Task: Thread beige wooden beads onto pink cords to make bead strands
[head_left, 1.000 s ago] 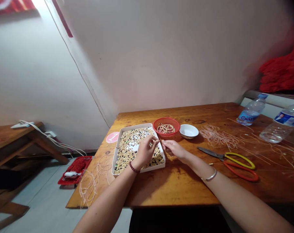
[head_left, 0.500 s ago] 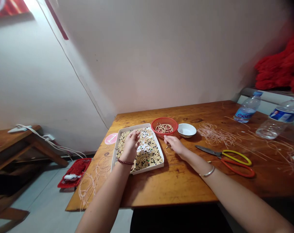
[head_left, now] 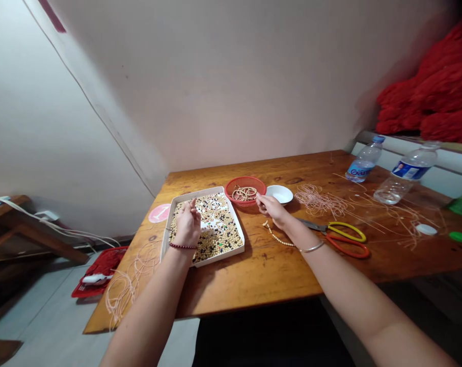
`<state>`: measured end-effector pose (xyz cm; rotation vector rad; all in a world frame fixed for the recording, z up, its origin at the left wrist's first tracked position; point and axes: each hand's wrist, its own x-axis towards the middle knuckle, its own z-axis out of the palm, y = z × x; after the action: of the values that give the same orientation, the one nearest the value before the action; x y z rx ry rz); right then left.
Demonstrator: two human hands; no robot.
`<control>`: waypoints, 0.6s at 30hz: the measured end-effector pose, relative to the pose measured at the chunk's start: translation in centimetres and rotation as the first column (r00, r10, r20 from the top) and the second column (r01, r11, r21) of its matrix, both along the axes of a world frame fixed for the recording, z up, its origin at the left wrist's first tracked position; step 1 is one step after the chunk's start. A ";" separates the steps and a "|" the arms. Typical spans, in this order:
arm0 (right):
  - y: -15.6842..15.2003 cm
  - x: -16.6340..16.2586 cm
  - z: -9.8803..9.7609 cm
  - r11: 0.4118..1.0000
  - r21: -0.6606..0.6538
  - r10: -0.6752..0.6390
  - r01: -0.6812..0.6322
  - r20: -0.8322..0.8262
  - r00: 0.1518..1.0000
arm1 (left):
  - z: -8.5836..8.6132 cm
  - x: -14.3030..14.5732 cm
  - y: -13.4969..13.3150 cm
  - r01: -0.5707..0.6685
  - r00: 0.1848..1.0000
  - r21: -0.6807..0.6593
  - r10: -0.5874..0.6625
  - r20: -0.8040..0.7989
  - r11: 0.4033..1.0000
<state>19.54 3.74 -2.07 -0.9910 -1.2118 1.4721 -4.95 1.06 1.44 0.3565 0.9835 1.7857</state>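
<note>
Two hands work nearest you. Your left hand (head_left: 187, 223) is raised over the tray, its fingers upright and slightly spread, and you cannot tell whether they hold a bead. One dark beaded bracelet (head_left: 182, 246) circles that wrist. Your right hand (head_left: 271, 210) has its thumb and fingertips (head_left: 259, 200) pressed together in a pinch, though what they pinch is too small to tell. One silver bangle (head_left: 312, 247) sits on that wrist.

One strand of pale beads (head_left: 278, 236) lies on the wooden table (head_left: 253, 285), just below your right hand. One white tray (head_left: 236, 234) under your left hand is filled with mixed beads (head_left: 219, 239). Beside it, one pink round tag (head_left: 160, 213) shows a numeral 1. Loose pale cord (head_left: 131, 285) trails over the near left corner.

To your right lie one pair of scissors (head_left: 310, 223) with yellow and red handles and one tangle of cord (head_left: 318, 200). Ahead, one red basket (head_left: 246, 178) holds coiled bead strands (head_left: 244, 193), touching distance from one white bowl (head_left: 279, 193). Farther off stand two plastic water bottles (head_left: 362, 165), and beyond them is a heap of red fabric (head_left: 425, 86).
</note>
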 end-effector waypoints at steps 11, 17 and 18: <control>0.6 0.5 -0.6 0.999 0.009 -0.044 0.043 0.057 0.997 | -0.2 -0.4 0.2 -0.267 0.956 -0.028 0.261 -0.134 0.963; 1.1 0.4 -1.8 0.996 0.032 -0.086 0.080 0.360 0.929 | -0.4 -0.5 0.2 -0.277 0.950 -0.019 0.271 -0.153 0.961; 1.2 0.4 -2.1 0.996 0.029 -0.088 0.084 0.406 0.910 | -0.4 -0.6 0.2 -0.280 0.950 -0.019 0.274 -0.151 0.960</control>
<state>19.93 4.94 -4.19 -1.3735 -1.4460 1.2208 -5.51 1.26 1.05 0.3417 1.2209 2.0107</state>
